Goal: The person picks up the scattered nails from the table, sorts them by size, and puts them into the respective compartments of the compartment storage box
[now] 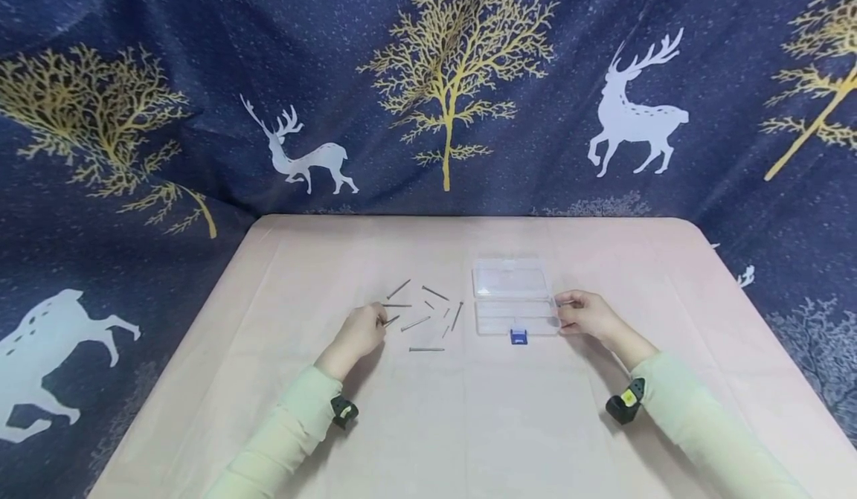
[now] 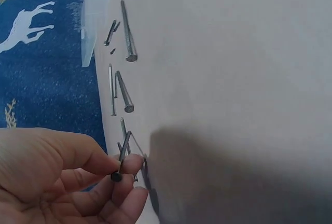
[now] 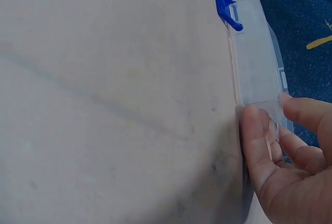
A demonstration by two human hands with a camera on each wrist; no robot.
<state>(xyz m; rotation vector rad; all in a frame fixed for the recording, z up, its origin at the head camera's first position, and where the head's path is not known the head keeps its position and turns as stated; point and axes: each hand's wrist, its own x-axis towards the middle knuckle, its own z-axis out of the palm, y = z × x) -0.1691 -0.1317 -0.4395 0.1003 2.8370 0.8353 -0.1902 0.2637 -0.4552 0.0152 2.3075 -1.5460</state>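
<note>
Grey nail [image 2: 124, 151], pinched near its head by left hand [image 1: 361, 329], beside loose nails [image 1: 426, 349] on table [image 1: 469, 425], best lifted clear of them; plastic box [image 1: 492, 331], gripped by right hand [image 1: 588, 313], best steadied flat.

A pale pink table [image 1: 469, 425] with rounded far corners is noted. Metal nails [image 1: 426, 349], long and short, are scattered left of its middle, pointed in differing directions. Between them and the right edge, a clear plastic box [image 1: 492, 329] is set open, its lid [image 1: 511, 279] laid toward the far edge, its blue latch [image 1: 518, 337] turned away from it.
</note>
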